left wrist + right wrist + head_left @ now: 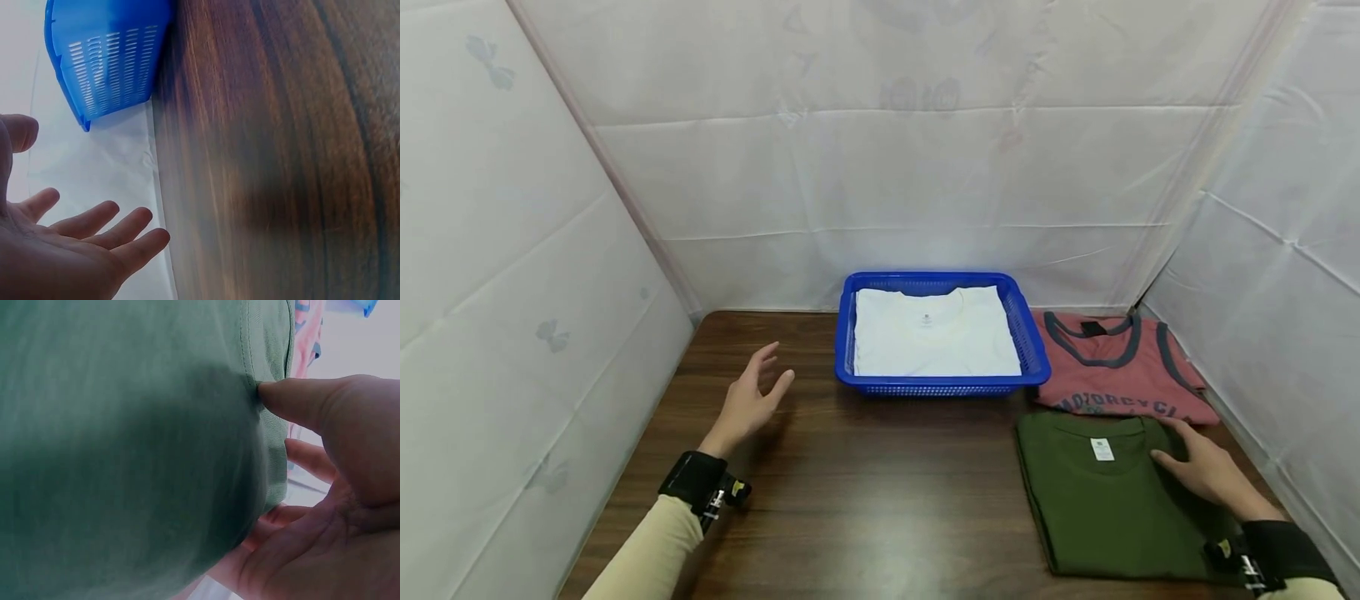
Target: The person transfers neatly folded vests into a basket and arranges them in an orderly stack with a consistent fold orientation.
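Note:
A folded dark green T-shirt with a white neck label lies at the front right of the table. My right hand grips its right edge. In the right wrist view the thumb presses on the green cloth near the collar seam, and the other fingers pass behind the edge, partly hidden. My left hand holds nothing, its fingers spread above the table left of a blue plastic basket. A folded white T-shirt lies inside that basket.
Behind the green shirt lies a folded pinkish-red T-shirt with grey trim and dark lettering, close to the basket's right side. White sheeting walls the brown wooden table at the back and both sides.

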`<move>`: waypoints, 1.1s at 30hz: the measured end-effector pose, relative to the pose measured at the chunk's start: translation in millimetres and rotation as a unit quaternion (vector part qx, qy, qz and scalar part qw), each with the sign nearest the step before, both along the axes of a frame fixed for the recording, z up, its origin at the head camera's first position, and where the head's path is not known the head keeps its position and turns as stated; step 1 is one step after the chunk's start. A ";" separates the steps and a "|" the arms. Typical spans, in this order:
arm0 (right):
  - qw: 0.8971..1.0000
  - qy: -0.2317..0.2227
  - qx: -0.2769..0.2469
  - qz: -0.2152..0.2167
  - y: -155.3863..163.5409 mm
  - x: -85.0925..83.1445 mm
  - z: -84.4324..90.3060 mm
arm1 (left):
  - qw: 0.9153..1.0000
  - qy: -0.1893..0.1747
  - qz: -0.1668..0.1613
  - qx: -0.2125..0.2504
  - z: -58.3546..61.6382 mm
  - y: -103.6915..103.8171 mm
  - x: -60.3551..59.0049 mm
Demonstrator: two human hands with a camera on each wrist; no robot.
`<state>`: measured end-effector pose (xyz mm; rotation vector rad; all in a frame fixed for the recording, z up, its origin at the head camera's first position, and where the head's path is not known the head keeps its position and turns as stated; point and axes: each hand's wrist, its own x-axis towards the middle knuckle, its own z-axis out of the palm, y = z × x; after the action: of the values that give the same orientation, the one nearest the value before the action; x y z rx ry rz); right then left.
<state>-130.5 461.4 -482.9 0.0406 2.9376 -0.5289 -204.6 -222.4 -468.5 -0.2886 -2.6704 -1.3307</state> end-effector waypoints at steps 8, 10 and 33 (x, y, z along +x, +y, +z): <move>1.000 0.020 -0.006 0.015 -17.8 -2.2 -1.3 | 1.000 -0.014 -0.007 -0.006 -4.1 4.3 2.3; 0.999 0.029 -0.008 0.020 -23.3 -3.4 -1.5 | 1.000 -0.016 -0.009 -0.008 -4.4 5.8 2.8; 0.997 0.053 -0.035 0.049 -85.6 -13.4 -3.0 | 0.989 -0.132 -0.017 0.071 -7.5 41.5 16.6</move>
<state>-143.9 375.8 -485.9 -0.1426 3.0013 -0.6366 -188.0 -181.0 -476.0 -0.1501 -2.7700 -1.6662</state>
